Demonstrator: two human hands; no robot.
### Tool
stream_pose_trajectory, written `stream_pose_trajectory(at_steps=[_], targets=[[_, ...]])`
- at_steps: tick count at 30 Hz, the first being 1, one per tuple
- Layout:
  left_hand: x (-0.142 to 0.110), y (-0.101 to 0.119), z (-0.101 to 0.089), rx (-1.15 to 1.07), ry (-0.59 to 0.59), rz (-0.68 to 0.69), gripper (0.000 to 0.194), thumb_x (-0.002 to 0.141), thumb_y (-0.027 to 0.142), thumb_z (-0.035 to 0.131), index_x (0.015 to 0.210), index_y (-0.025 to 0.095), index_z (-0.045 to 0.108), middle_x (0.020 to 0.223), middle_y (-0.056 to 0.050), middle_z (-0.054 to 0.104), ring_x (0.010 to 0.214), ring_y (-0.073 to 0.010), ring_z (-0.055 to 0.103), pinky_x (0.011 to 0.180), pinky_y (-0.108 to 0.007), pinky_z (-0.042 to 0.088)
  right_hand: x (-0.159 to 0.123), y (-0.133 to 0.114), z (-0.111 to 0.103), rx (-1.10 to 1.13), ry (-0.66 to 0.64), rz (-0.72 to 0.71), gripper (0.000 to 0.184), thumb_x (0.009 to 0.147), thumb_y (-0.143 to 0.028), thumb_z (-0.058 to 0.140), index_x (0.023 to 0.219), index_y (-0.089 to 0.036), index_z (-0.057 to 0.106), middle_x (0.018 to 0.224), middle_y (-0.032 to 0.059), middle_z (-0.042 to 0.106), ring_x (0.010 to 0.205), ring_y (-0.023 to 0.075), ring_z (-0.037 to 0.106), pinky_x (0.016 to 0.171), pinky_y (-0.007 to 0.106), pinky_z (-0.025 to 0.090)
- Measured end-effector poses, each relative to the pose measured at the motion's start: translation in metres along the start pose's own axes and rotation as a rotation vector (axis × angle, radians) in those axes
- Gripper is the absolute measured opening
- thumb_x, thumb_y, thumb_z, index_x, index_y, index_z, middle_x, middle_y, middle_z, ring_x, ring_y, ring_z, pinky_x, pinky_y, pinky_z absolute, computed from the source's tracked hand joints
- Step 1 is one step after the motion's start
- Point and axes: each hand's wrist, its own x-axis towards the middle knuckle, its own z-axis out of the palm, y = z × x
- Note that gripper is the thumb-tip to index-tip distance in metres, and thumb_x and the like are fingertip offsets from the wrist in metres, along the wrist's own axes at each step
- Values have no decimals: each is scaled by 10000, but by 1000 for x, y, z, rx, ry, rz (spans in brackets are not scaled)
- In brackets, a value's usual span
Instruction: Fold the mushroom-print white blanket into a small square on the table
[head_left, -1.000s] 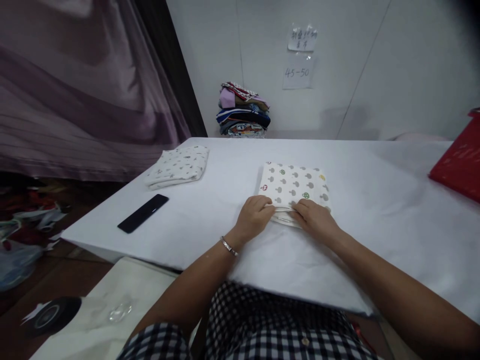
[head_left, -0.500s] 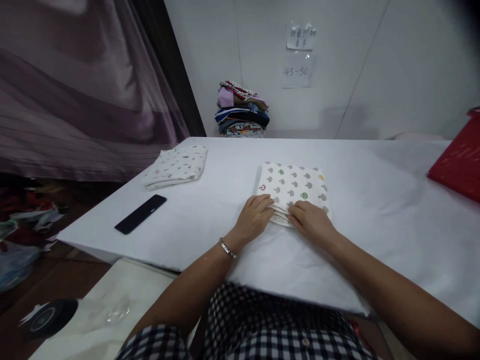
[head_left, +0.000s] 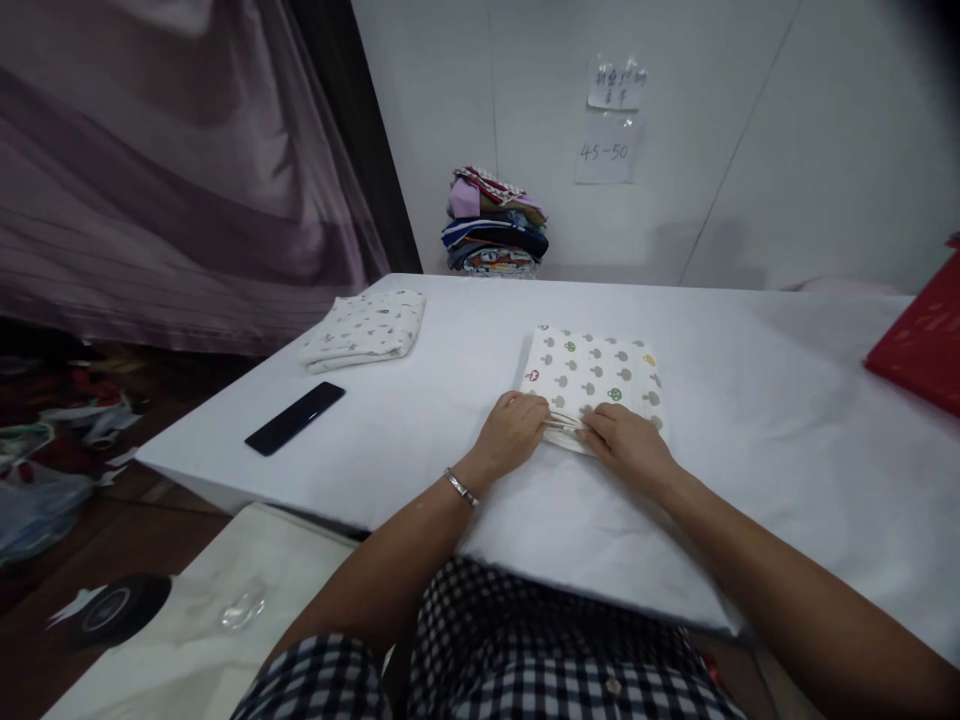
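A folded white cloth [head_left: 592, 365] printed with grey, green, red and yellow mushroom shapes lies flat on the white-covered table [head_left: 450, 400]. My left hand [head_left: 514, 430] is closed on its near left edge, fingers curled over the layers. My right hand [head_left: 626, 440] grips the same near edge further right, with thumb and fingers pinching the layers. Between the two hands the stacked folds of the edge show. The fingertips are partly tucked into the cloth, so they are hidden.
Another folded patterned cloth [head_left: 367, 328] lies at the table's left, with a black phone [head_left: 295, 418] nearer me. A stack of folded clothes [head_left: 495, 225] stands behind the far edge by the wall. Something red [head_left: 922, 340] sits at the right edge.
Both hands stay at the near edge of the cloth, shifting only slightly along its layers. The whole view has moved a little, so everything appears slightly further right.
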Motion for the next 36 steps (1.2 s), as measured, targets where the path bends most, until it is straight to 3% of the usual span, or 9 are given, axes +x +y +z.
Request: stream_pose_trajectory(at_steps=[4,9,12,15,18,22,26,30,36], targets=[[-1,-4,0,11,46,-72,102,890,154,432,945,184,513,994,-47,647,972,-170,583,882,-350,413,-1,1,-3,48,-26,37,260,953,-343,385,909,-211,606,869,42,585,818,169,536,614,270,350],[0,-6,1,8,34,-63,134,931,187,386,924,182,520,936,-51,648,931,-169,591,844,-341,427,6,-9,-5,-4,-8,24,244,900,-415,483,993,-208,572,913,59,582,836,194,532,625,277,359],[0,-7,0,-11,44,-58,154,938,191,379,912,177,530,935,-51,647,928,-163,587,839,-333,433,18,-21,-5,-47,2,8,189,902,-353,485,952,-191,568,898,68,581,828,196,528,645,282,360],[-3,-8,-5,-30,129,-93,152,931,199,404,905,179,553,1035,-60,630,1026,-159,550,869,-328,424,30,-25,-3,-14,-7,50,155,920,-261,427,924,-194,567,889,58,593,837,184,535,643,272,347],[-8,-6,-11,11,169,-145,151,916,242,458,862,186,588,1007,-52,621,993,-167,532,842,-330,412,34,-19,2,95,9,131,188,926,-295,404,863,-201,553,842,30,593,761,161,535,616,261,331],[-12,-1,-12,79,-11,-105,161,902,291,499,845,214,628,835,-16,604,827,-161,523,748,-326,383,33,-10,6,188,38,189,228,903,-344,418,748,-207,513,739,4,566,662,146,507,574,257,308],[-9,2,-6,99,-163,-127,152,877,328,548,929,220,643,847,-20,599,817,-177,520,720,-332,371,31,-13,6,196,41,181,215,892,-342,418,746,-211,507,739,1,564,655,143,501,564,252,303],[-5,2,-5,88,-217,-150,172,880,323,539,981,218,630,866,-28,598,825,-189,532,704,-335,375,31,-19,5,186,38,174,205,901,-337,414,785,-213,529,776,6,585,683,146,521,582,253,323],[-5,3,-6,128,-217,-129,199,916,256,446,844,186,618,808,-34,593,778,-176,557,672,-316,391,28,-21,7,135,87,137,185,919,-329,415,891,-218,560,844,17,596,754,159,547,601,261,353]])
